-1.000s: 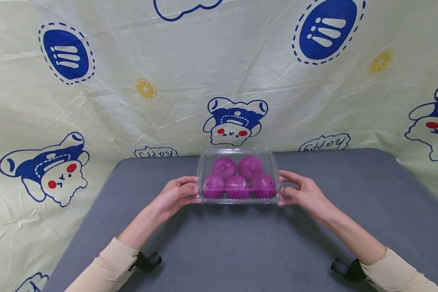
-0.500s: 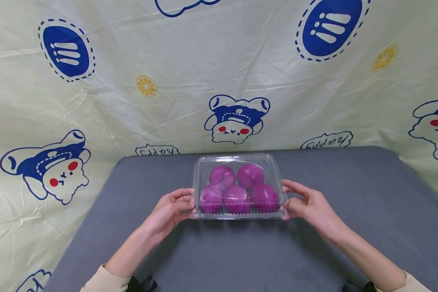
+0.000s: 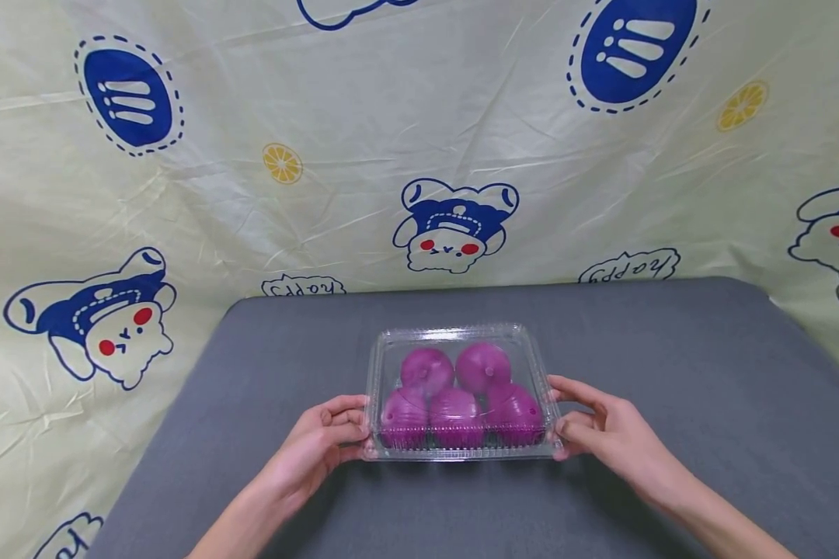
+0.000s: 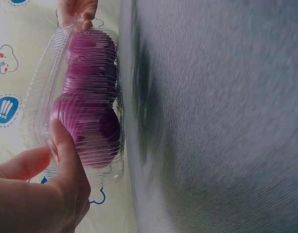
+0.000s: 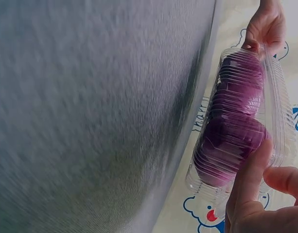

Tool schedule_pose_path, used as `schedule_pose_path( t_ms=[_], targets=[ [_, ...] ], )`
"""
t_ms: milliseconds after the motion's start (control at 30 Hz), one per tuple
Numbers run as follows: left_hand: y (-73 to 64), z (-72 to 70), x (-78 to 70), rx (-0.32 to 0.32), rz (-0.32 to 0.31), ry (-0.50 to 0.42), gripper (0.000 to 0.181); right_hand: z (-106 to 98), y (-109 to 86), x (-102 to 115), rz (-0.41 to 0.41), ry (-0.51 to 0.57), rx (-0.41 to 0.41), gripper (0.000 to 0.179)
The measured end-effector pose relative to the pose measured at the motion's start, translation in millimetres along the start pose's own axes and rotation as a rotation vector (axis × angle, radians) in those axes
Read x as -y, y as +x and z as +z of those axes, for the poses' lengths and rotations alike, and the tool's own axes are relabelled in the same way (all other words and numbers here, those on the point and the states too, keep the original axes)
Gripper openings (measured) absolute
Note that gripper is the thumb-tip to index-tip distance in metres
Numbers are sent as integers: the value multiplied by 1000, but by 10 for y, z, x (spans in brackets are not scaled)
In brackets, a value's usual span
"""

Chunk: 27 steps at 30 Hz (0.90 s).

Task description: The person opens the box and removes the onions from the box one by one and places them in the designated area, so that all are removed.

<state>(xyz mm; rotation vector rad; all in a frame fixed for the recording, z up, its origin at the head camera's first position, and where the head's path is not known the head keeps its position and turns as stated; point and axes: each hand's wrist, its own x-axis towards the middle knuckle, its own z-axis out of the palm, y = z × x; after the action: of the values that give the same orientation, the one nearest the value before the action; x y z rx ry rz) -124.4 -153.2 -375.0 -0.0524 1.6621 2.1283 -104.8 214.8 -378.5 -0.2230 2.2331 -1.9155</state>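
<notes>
A clear plastic clamshell box with a ribbed base holds several purple, onion-like balls, and its lid is closed. My left hand grips the left rim of the box between thumb and fingers. On the opposite side my right hand pinches the right rim the same way. Both wrist views show the ribbed side of the box from below, with a shadow on the cloth under it. The left wrist view has the left thumb and forefinger at the rim; the fingertips beneath are partly hidden.
A dark grey cloth-covered table spreads around and below the box. Behind it hangs a pale curtain printed with cartoon bears, blue ovals and orange slices, meeting the table's back edge.
Both hands have brought the box from the table's back edge toward me, lower in the head view. The grip on each side has stayed the same, and the sleeves have left the view.
</notes>
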Motion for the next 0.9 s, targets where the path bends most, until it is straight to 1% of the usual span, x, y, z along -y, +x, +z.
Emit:
schedule_pose_path(
  t_ms=[133, 367, 500, 667, 767, 900],
  targets=[
    [-71, 5, 47, -2, -8, 4, 47, 14, -81, -29, 5, 16, 10, 62],
    [-163, -10, 162, 19, -23, 0, 45, 52, -185, -136, 36, 32, 33, 65],
    [-160, -28, 226, 23, -15, -20, 44, 61, -198, -202, 37, 49, 54, 67],
    [-154, -51, 292, 28, -40, -53, 43, 56, -208, -259, 25, 75, 89, 67],
    [-156, -68, 315, 34, -54, -73, 44, 55, -201, -273, 13, 70, 99, 66],
    [-161, -88, 344, 47, -51, -102, 47, 58, -197, -274, 25, 51, 98, 66]
  ],
)
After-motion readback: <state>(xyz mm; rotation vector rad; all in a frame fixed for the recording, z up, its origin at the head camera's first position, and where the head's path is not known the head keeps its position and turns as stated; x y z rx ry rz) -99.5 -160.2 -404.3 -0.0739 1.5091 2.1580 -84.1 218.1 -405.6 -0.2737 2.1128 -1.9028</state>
